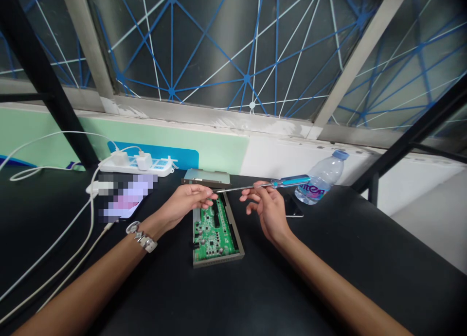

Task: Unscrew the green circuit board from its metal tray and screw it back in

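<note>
Mid-frame, both hands hold a screwdriver above the green board — left hand pinches its tip, right hand its shaft. Next, I think, the tip must meet a screw — slowly.

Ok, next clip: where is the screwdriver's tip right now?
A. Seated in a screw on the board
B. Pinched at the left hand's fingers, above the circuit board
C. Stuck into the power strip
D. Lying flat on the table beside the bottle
B: the screwdriver is held level in the right hand, and its tip meets the left hand fingers above the circuit board.
</note>
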Demonstrator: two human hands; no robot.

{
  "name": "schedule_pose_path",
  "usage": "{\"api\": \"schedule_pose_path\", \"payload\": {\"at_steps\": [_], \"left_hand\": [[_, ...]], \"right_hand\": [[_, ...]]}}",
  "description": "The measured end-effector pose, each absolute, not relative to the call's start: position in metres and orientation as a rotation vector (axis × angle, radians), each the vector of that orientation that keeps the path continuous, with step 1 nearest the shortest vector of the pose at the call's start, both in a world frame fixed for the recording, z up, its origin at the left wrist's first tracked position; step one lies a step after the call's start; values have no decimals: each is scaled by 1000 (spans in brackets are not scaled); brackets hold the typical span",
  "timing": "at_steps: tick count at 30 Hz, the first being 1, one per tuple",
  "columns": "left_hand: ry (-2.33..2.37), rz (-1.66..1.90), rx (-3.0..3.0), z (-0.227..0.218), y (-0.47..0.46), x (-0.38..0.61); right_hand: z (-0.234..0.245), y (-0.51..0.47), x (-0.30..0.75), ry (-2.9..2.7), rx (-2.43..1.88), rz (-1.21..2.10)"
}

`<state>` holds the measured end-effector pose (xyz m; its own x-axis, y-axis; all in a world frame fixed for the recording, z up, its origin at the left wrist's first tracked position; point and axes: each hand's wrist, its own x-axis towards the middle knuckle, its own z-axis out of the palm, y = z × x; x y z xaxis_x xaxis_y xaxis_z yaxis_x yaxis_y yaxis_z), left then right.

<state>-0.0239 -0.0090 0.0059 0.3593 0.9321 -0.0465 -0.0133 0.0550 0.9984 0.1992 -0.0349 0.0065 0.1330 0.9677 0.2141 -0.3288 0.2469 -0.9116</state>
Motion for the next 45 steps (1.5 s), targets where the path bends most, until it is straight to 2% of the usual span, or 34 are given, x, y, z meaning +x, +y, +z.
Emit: {"api": "schedule_pose_path", "payload": {"at_steps": [8, 17, 25, 30, 35, 45], "left_hand": [[1009, 886, 1587, 5, -5, -25], [1203, 824, 2159, 14, -12, -24], [1295, 835, 2340, 10, -6, -34], [1231, 923, 2425, 7, 0, -41], [1206, 823, 2434, 1, 8, -50], [1257, 854, 2370, -2, 7, -43]], "right_hand": [[7, -35, 197, -1019, -840, 1089], [10, -32, 191, -1204, -872, 952], [42, -13, 171, -1566, -961, 774], [65, 6, 145, -1888, -1024, 454], [67, 13, 133, -1975, -1106, 189], [50, 10, 145, -2033, -1151, 194]]}}
